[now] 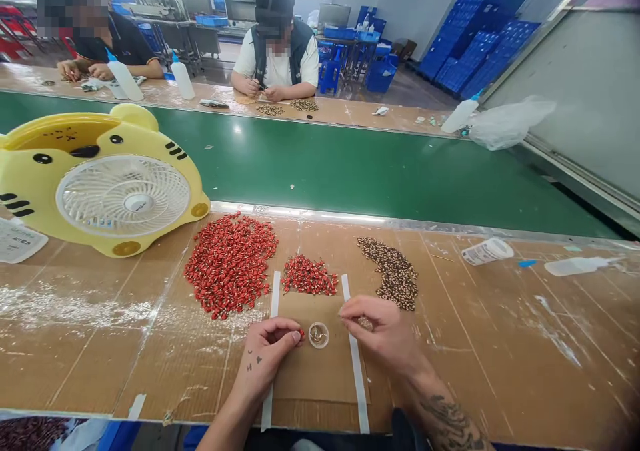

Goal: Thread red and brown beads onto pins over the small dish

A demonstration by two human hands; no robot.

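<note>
Where the left hand [265, 354] worked: near the middle of the near edge of the tabletop [500, 344], across the left tape strip [275, 297].
Left fingers: drawn close, thumb and forefinger pinching a red piece [301, 335].
Right hand [385, 334]: held by the right tape strip [356, 371], thumb and forefinger tips brought together; whether anything tiny sat between them, I could not tell.
Small dish [319, 345]: on the tabletop between the two hands, just right of the red piece; from the right fingertips it lay leftward and toward the near edge. The left hand was the nearer. Being round, the dish had no long axis; the piece showed too little to read one.
Red piece's look: bright red, tiny, mostly covered by the fingers.
Dish's look: a pale round rim, with shiny, brownish glints inside.
Piles: a small red pile [309, 275] toward the far edge, a larger red pile [231, 264] to its left, a dark speckled pile [390, 271] to its right.
</note>
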